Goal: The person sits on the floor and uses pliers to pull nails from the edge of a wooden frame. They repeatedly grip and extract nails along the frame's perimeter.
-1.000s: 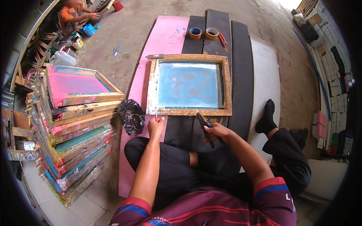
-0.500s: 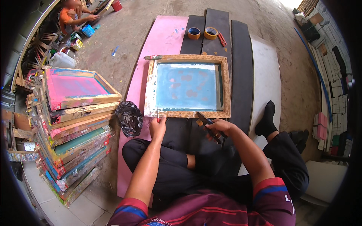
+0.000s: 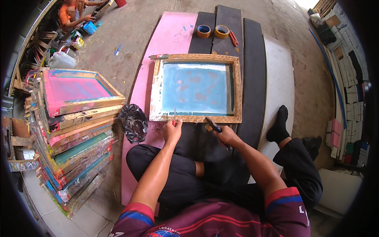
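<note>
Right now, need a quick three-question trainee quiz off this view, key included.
1. True or false: the right hand holds a red cutter.
2. The left hand holds: A) a cloth; B) a red-handled tool; C) nothing.
3. How many tape rolls lie beyond the blue-meshed wooden frame?

Key: 1. False, it holds dark pliers. 2. B. 3. Two.
</note>
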`<move>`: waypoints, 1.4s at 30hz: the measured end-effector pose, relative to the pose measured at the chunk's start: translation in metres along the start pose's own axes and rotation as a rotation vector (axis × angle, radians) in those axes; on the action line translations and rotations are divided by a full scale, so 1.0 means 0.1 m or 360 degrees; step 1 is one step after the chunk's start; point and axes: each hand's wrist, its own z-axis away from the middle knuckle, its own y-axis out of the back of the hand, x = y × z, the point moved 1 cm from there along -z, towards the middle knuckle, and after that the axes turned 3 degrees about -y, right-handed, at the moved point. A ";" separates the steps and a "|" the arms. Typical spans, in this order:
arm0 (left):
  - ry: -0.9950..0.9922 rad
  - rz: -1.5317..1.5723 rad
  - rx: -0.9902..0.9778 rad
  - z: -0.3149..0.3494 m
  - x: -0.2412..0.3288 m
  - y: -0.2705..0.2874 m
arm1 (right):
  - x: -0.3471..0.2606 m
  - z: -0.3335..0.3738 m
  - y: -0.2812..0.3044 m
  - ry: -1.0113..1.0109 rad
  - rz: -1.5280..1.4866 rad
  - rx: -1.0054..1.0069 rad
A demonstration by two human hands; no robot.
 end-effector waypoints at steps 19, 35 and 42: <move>0.0333 0.1097 -0.0814 -0.05 0.14 -0.03 | -0.03 0.05 -0.48 0.0444 0.0196 0.0203; 0.0902 0.1714 -0.0757 -0.02 -0.16 0.11 | -0.46 0.01 -0.59 0.0411 0.0131 -0.0412; 0.1446 0.1795 0.0305 -0.14 -0.72 0.26 | -0.23 -0.03 -0.55 0.0385 -0.0193 -0.0494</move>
